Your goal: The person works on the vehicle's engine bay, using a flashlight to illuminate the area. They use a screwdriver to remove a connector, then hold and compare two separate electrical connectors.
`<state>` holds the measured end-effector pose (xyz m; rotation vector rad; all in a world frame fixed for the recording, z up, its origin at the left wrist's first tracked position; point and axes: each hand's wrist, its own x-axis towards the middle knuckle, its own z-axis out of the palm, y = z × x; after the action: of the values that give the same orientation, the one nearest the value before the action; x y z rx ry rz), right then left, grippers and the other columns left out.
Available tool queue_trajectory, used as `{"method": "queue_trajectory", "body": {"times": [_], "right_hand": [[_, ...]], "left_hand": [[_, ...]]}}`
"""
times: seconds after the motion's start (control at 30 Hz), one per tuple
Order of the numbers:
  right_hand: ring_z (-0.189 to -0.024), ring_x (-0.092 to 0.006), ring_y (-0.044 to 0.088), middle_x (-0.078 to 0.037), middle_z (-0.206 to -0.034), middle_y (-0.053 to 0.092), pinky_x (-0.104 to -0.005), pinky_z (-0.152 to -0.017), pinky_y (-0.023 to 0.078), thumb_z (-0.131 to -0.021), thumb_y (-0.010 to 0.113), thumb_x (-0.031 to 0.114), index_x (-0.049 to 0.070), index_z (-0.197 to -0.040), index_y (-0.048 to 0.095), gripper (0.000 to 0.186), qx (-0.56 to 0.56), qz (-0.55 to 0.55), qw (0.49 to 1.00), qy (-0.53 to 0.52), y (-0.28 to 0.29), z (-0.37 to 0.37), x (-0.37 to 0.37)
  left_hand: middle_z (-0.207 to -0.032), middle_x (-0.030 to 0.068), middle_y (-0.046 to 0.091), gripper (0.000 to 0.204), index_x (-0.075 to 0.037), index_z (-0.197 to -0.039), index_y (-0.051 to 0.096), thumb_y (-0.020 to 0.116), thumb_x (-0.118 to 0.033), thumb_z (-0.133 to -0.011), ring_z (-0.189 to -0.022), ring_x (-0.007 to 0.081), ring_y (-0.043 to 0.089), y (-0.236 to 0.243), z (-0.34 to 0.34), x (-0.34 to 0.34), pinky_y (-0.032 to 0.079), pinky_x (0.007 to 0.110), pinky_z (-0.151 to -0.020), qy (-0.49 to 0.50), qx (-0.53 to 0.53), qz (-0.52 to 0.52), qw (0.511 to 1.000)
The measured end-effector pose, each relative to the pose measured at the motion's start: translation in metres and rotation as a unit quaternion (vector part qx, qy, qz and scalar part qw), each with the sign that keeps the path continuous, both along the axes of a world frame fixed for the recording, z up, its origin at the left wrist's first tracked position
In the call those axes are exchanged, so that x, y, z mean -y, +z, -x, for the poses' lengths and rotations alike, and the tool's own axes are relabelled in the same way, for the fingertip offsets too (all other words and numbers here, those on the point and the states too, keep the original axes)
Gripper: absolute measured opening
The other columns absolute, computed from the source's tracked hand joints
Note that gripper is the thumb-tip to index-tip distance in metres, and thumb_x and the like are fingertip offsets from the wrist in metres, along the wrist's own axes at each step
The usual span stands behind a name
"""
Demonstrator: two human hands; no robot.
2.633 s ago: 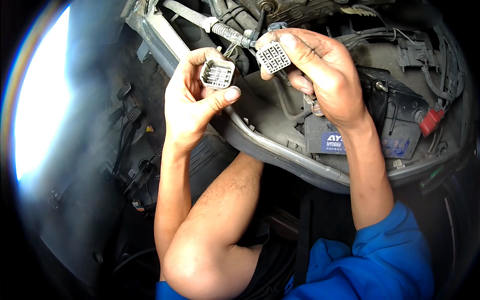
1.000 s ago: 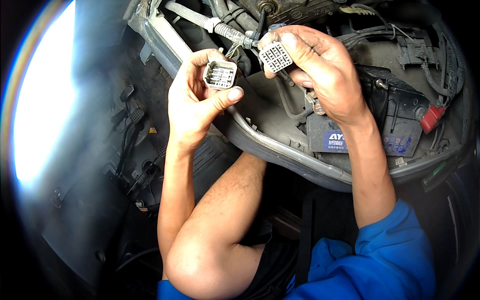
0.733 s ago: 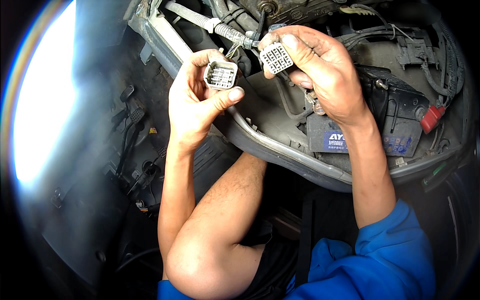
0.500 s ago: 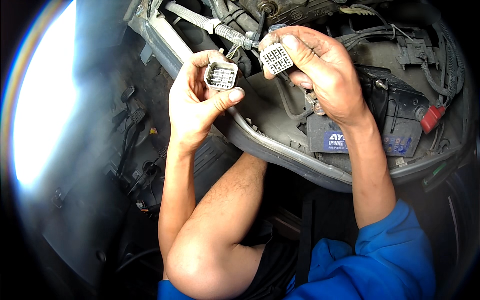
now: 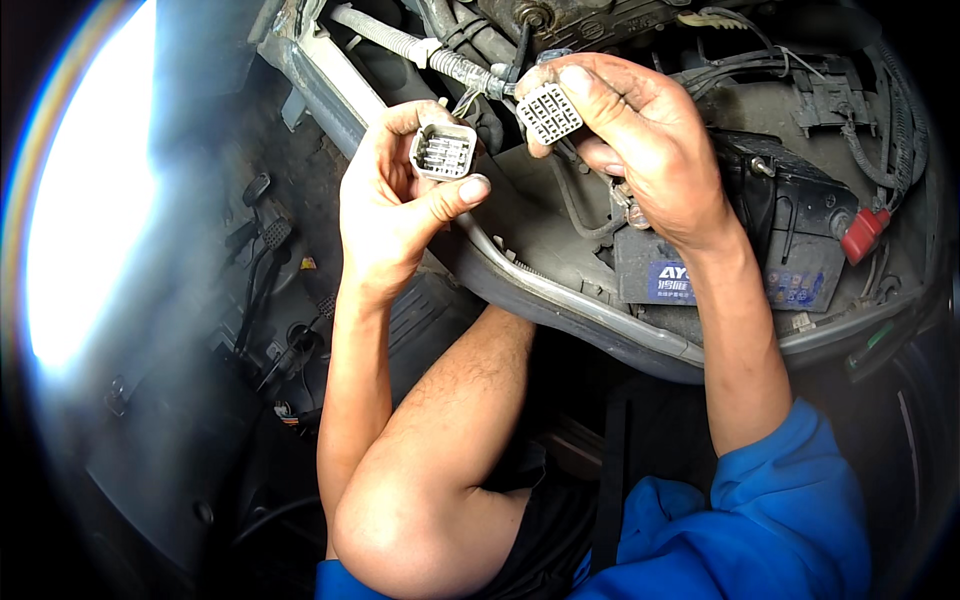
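Note:
Between the fingers and thumb of my left hand (image 5: 385, 205) is a pale grey wire connector with pins (image 5: 444, 152), its open square face turned up toward me. My right hand (image 5: 645, 140) pinches the mating connector with slots (image 5: 549, 113), a white block with rows of small holes facing me. The two connectors are apart, a short gap between them. Thin wires show behind the left one. A corrugated grey conduit (image 5: 400, 42) comes down from the upper left toward the right connector; its end is partly hidden by my right hand.
A black battery (image 5: 720, 250) with a red terminal cover (image 5: 864, 236) sits under my right forearm. A metal-edged rim (image 5: 560, 290) curves in front of the bay. Pedals (image 5: 275, 234) and a dark footwell lie at left. My bent leg (image 5: 420, 470) is below, and cables (image 5: 905, 120) run along the right.
The slotted connector in my right hand has tilted a little and shifted slightly left and up. My left hand and its connector have hardly moved.

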<state>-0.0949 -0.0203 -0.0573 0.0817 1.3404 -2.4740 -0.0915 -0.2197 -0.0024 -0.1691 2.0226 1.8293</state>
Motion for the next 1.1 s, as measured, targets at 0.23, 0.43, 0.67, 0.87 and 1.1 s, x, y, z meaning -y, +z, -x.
{"method": "queue_trajectory", "body": {"times": [0.23, 0.43, 0.67, 0.87, 1.1], "right_hand": [[-0.049, 0.0008, 0.045, -0.007, -0.074, 0.065, -0.0135, -0.042, 0.03, -0.095, 0.051, 0.02, 0.0, -0.102, 0.062, 0.024, 0.002, 0.002, 1.0, 0.007, -0.0002, 0.0001, -0.001], [-0.06, -0.0027, 0.056, -0.007, -0.077, 0.065, -0.0139, -0.045, 0.035, -0.096, 0.05, 0.02, -0.001, -0.102, 0.062, 0.025, 0.003, 0.001, 1.0, 0.009, 0.0014, 0.0002, -0.0016], [-0.061, -0.003, 0.056, -0.007, -0.078, 0.065, -0.0138, -0.045, 0.035, -0.096, 0.049, 0.02, 0.0, -0.103, 0.061, 0.025, -0.002, 0.005, 1.0, 0.01, 0.0011, 0.0003, -0.0011], [-0.055, -0.0009, 0.05, -0.006, -0.075, 0.065, -0.0137, -0.044, 0.033, -0.096, 0.049, 0.02, 0.0, -0.103, 0.061, 0.025, 0.001, 0.003, 1.0, 0.007, 0.0015, 0.0003, -0.0012], [-0.047, 0.0012, 0.04, -0.005, -0.071, 0.064, -0.0141, -0.041, 0.029, -0.096, 0.049, 0.021, 0.0, -0.102, 0.062, 0.026, 0.005, -0.01, 1.0, 0.002, 0.0015, 0.0007, 0.0001]], "left_hand": [[-0.095, 0.0037, 0.059, 0.055, 0.001, -0.115, 0.05, 0.08, -0.001, -0.069, -0.082, 0.0069, 0.056, 0.0, 0.0004, 0.0015, 0.047, 0.018, -0.07, -0.008, 0.001, 0.005, 1.0], [-0.095, 0.0035, 0.059, 0.054, 0.001, -0.114, 0.05, 0.08, -0.001, -0.069, -0.083, 0.0071, 0.055, -0.0003, 0.0004, 0.0006, 0.047, 0.019, -0.071, -0.007, -0.001, 0.002, 1.0], [-0.096, 0.0039, 0.059, 0.056, 0.002, -0.114, 0.05, 0.08, -0.001, -0.068, -0.084, 0.0076, 0.056, -0.0001, 0.0008, 0.0022, 0.047, 0.019, -0.073, -0.008, 0.004, 0.001, 1.0], [-0.097, 0.0045, 0.06, 0.057, 0.002, -0.115, 0.049, 0.08, 0.0, -0.068, -0.086, 0.008, 0.056, -0.0003, 0.0005, 0.001, 0.047, 0.02, -0.075, -0.005, 0.002, 0.0, 1.0], [-0.096, 0.0048, 0.06, 0.057, 0.002, -0.115, 0.049, 0.08, 0.0, -0.068, -0.085, 0.0083, 0.056, -0.0005, -0.0002, 0.0011, 0.047, 0.02, -0.075, -0.001, -0.001, 0.0, 1.0]]}}
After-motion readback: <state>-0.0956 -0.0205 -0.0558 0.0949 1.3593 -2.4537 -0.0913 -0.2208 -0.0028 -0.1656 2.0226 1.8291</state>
